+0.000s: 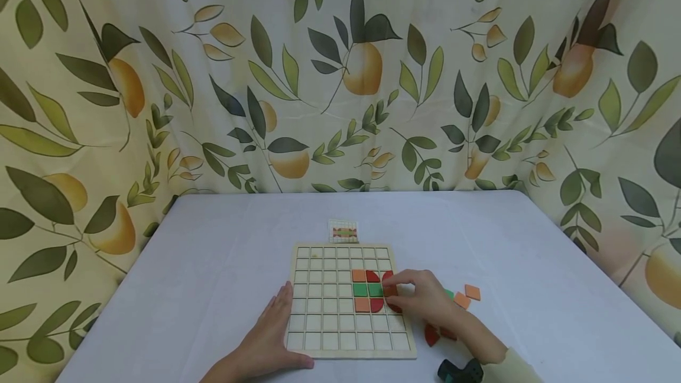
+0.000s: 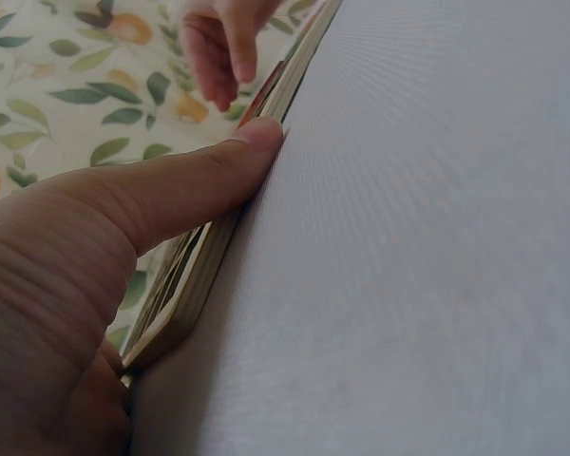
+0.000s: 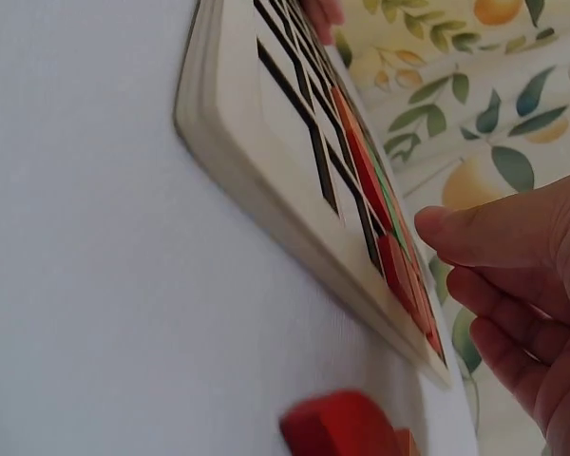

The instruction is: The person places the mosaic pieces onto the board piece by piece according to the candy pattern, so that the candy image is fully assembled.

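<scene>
A wooden grid board (image 1: 314,325) lies on the white table, with orange squares (image 1: 362,304), red rounded tiles (image 1: 376,305) and green squares (image 1: 360,289) in its right half. My left hand (image 1: 268,330) rests against the board's near-left corner, fingers straight along the left side. Its thumb (image 2: 185,190) presses the near edge. My right hand (image 1: 428,297) hovers over the right column, thumb and forefinger slightly apart beside an orange tile (image 1: 391,290) and red ones, partly covered. In the right wrist view, nothing shows between the thumb (image 3: 499,233) and fingers.
A small pattern card (image 1: 344,231) touches the board's far edge. Loose orange squares (image 1: 472,292) and red tiles (image 1: 431,334) lie right of the board, partly behind my right forearm. A black device (image 1: 460,371) is by the right sleeve. Leaf-and-fruit curtain (image 1: 340,75) surrounds the table.
</scene>
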The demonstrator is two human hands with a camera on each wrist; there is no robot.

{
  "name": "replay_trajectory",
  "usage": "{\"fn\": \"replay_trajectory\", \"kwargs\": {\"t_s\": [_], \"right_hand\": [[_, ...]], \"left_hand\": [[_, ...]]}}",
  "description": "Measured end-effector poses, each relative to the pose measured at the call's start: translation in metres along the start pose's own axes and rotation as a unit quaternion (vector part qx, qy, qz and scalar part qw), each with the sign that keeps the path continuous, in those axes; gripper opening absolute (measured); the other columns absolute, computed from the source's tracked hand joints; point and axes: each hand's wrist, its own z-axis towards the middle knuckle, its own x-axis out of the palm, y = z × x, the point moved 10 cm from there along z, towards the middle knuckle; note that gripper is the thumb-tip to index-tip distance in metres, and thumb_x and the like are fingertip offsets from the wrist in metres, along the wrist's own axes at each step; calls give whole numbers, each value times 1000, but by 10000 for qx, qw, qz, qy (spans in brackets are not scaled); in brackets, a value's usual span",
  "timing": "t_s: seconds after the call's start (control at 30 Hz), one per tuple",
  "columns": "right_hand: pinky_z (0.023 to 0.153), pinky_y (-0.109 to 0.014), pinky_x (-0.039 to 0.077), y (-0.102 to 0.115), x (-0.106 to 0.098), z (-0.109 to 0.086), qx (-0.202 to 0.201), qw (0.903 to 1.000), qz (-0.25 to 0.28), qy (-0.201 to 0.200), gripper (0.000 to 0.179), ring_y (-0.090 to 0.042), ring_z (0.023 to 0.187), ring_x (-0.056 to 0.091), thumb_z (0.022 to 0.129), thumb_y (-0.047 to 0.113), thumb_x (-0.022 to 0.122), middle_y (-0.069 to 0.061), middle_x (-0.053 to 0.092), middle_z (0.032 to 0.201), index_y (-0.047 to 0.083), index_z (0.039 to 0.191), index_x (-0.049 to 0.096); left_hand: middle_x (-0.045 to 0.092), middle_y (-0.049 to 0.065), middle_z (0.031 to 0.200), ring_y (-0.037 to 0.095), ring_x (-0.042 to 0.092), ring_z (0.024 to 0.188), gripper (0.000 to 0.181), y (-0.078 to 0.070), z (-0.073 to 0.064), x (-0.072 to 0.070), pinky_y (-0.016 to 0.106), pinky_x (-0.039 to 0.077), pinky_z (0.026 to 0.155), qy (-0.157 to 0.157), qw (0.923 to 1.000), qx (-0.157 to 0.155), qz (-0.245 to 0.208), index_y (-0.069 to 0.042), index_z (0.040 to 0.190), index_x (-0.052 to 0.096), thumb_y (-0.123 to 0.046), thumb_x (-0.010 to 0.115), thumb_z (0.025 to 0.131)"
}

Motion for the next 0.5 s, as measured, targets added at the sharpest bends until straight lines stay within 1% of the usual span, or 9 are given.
{"fn": "replay_trajectory", "kwargs": {"t_s": [0.1,0.3,0.5], "right_hand": [[83,-44,49,-5,-6,-3,125,9999,0,-66,24,-16,95,60,76,16,75,7,67,96,14,100,72],[85,-49,46,-21,-18,-10,552,9982,-93,-220,23,-18,98,58,76,15,76,7,66,97,18,99,72],[85,-48,47,-29,-28,-15,642,9973,-174,-325,24,-22,101,58,75,14,76,5,66,100,17,99,72]], "left_hand": [[5,19,151,27,3,138,137,0,0,0,49,7,108,2,10000,-22,4,5,144,4,-71,72,52],[5,20,151,28,3,138,138,-1,0,0,48,6,108,-1,10000,-7,-49,6,144,4,-69,73,52],[5,20,151,30,4,138,137,-3,-1,-1,50,8,108,-23,10000,40,-53,7,144,4,-69,73,52]]}}
